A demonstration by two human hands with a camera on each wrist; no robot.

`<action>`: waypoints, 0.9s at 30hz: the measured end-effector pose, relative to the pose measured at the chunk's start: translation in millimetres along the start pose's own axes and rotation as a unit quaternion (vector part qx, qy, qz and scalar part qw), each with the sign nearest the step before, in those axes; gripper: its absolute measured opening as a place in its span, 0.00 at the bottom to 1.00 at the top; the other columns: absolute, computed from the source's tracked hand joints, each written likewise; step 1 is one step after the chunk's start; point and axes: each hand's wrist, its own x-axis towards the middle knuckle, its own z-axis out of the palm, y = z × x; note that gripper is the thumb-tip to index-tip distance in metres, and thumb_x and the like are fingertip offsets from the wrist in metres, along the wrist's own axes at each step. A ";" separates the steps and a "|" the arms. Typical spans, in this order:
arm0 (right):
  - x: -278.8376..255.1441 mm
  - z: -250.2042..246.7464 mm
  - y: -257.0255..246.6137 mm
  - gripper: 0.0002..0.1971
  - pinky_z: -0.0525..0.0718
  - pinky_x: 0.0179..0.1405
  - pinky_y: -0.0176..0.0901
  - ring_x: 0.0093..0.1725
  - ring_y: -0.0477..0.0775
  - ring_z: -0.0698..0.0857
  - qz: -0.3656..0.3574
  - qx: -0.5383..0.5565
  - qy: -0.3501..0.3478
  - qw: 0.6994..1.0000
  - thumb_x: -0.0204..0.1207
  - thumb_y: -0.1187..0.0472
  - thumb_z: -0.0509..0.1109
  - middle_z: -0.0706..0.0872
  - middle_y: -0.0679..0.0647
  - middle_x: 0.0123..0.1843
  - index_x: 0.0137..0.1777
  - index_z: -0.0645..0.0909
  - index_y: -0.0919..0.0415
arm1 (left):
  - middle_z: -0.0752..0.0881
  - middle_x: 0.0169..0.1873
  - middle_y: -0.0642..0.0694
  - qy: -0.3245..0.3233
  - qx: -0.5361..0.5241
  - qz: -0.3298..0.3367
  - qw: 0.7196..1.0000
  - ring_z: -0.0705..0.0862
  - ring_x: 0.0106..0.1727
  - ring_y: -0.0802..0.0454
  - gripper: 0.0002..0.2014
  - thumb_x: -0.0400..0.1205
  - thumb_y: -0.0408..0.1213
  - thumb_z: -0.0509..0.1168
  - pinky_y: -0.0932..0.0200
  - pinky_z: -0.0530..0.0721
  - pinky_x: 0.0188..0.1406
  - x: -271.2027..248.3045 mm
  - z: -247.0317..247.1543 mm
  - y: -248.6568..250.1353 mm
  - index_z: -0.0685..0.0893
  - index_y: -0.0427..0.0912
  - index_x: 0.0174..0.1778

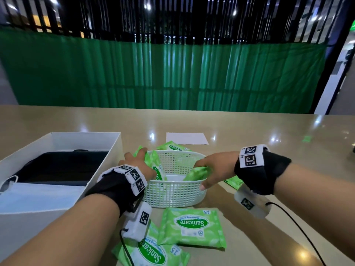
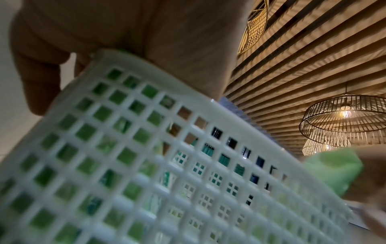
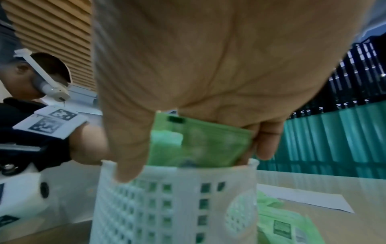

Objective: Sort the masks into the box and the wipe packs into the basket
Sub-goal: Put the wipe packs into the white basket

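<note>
Two glossy green wipe packs [image 1: 193,226] lie flat on your smooth tabletop [image 1: 269,131] before the white lattice basket [image 1: 172,194]; your right hand [image 1: 213,170] pinches a crinkly pack [image 1: 196,173] over it. Left wrist: your left hand [image 2: 129,33] curls over the rim. Right wrist: thumb [image 3: 125,140] outside, pack inside.

My left hand [image 2: 129,38] sits over the white basket [image 2: 146,165] rim; green wipe packs [image 2: 100,145] show through mesh; wicker lamps [image 2: 344,113] overhead.

White plastic lattice basket [image 1: 172,194]; glossy green film wipe packs [image 1: 192,227]; polished, reflective table [image 1: 249,127]; matt white card box [image 1: 57,139].
</note>
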 end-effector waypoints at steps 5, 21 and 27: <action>5.2 -8.4 11.6 0.15 0.76 0.38 0.34 0.33 0.41 0.79 0.003 0.098 0.103 0.990 0.83 0.49 0.61 0.84 0.41 0.33 0.39 0.83 0.54 | 0.63 0.70 0.41 -0.003 0.002 0.001 1.000 0.70 0.69 0.36 0.39 0.77 0.44 0.64 0.46 0.73 0.63 1.9 0.4 -0.4 0.50 0.62 0.80; 30.7 -13.8 -43.3 0.23 0.80 0.39 0.39 0.40 0.50 0.88 0.028 0.039 0.031 0.998 0.78 0.41 0.65 0.88 0.53 0.47 0.56 0.83 0.62 | 0.64 0.69 0.40 -0.003 -0.005 0.000 1.000 0.70 0.69 0.36 0.39 0.76 0.44 0.64 0.44 0.73 0.65 0.0 0.5 -1.5 0.51 0.62 0.80; 41.6 -12.4 -29.9 0.12 0.75 0.18 0.32 0.27 0.49 0.81 0.125 0.156 0.032 0.979 0.84 0.54 0.57 0.82 0.55 0.36 0.50 0.76 0.63 | 0.64 0.69 0.41 -0.007 -0.009 0.002 1.000 0.71 0.69 0.36 0.39 0.76 0.45 0.64 0.45 0.74 0.65 0.2 0.2 -1.7 0.51 0.62 0.80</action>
